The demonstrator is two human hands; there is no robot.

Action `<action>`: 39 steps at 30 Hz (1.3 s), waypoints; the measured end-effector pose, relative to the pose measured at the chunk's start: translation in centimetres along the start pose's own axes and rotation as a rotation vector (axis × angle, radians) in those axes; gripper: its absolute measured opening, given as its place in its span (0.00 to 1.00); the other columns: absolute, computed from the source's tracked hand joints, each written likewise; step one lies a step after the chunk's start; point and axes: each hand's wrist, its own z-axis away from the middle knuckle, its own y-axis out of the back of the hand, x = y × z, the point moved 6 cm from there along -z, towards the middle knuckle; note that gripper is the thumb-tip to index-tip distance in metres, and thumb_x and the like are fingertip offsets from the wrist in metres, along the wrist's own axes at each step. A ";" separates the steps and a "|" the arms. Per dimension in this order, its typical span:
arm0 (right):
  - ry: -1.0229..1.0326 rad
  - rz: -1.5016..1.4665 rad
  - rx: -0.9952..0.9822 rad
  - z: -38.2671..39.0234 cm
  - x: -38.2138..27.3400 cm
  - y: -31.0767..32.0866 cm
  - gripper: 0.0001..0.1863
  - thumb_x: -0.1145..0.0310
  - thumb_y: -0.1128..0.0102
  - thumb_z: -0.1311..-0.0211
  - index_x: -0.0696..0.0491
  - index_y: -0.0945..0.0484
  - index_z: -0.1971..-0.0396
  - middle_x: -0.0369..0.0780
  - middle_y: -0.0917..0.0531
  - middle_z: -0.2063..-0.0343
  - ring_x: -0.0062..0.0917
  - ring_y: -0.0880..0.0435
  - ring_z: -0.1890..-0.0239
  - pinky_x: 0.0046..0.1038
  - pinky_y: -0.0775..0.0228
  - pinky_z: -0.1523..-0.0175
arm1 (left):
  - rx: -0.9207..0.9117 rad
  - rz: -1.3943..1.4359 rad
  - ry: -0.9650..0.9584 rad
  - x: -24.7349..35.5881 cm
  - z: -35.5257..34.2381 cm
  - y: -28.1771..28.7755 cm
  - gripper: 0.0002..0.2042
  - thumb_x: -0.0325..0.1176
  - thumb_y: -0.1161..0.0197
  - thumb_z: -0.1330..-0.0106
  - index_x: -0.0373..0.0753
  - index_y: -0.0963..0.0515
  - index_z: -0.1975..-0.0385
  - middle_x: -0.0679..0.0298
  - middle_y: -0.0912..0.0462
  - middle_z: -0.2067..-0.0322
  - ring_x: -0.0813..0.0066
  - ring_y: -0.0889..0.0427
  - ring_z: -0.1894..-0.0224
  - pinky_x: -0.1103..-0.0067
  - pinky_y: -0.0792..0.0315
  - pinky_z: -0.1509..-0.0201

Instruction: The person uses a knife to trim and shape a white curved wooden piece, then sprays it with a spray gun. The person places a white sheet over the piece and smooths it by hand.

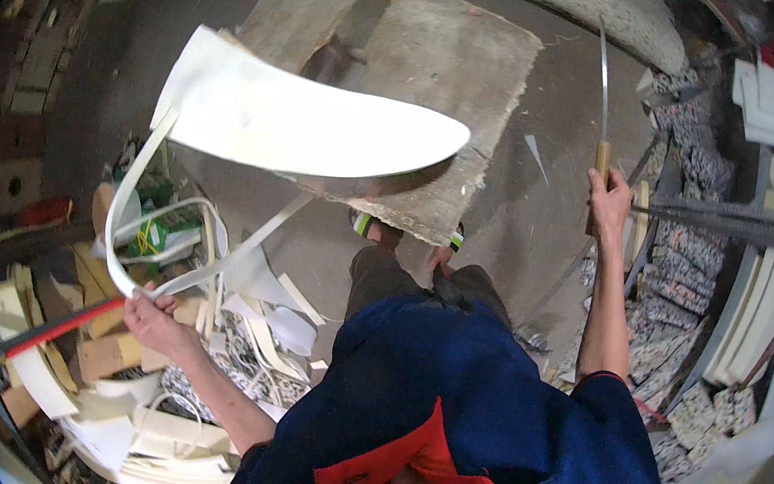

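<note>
My left hand (158, 321), low on the left, is closed on a bent loop of narrow white foam strip (118, 210). One end of the strip reaches the lower left corner of a large white foam piece (304, 124); whether it is joined there I cannot tell. This piece tapers to a rounded tip at the right and lies over a worn board (458, 46), sticking out past its left edge. Out to the right, my right hand (608, 202) grips the wooden handle of a long, thin-bladed knife (604, 79). Its blade points away from me, apart from the foam.
Foam offcuts (268, 325) are heaped on the floor at lower left, beside a red bar (64, 330). Speckled foam blocks (683, 259) are stacked along the right, with white foam slabs (755, 316) beyond them. A large speckled roll (567, 2) lies at the back.
</note>
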 end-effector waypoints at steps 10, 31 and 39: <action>-0.146 0.137 0.275 16.6 12.3 9.5 0.24 0.61 0.33 0.41 0.60 0.21 0.50 0.52 0.15 0.57 0.38 0.14 0.54 0.34 0.26 0.48 | -1.709 -0.405 -0.617 4.2 28.1 -18.4 0.13 0.41 0.37 0.35 0.42 0.21 0.55 0.49 0.16 0.64 0.48 0.16 0.60 0.60 0.24 0.54; -1.002 0.204 1.038 49.7 28.0 24.4 0.25 0.63 0.37 0.45 0.58 0.28 0.49 0.58 0.16 0.62 0.53 0.16 0.55 0.47 0.25 0.48 | -2.049 -0.116 -0.897 4.9 39.0 -14.4 0.07 0.28 0.37 0.33 0.30 0.22 0.64 0.57 0.26 0.80 0.74 0.30 0.78 0.73 0.32 0.72; -1.294 0.050 1.122 53.9 39.6 33.2 0.26 0.57 0.40 0.40 0.58 0.28 0.47 0.56 0.16 0.56 0.52 0.17 0.52 0.47 0.26 0.46 | -2.025 -0.295 -0.795 7.5 49.4 -18.3 0.10 0.32 0.38 0.30 0.28 0.23 0.62 0.60 0.23 0.78 0.77 0.28 0.74 0.76 0.31 0.71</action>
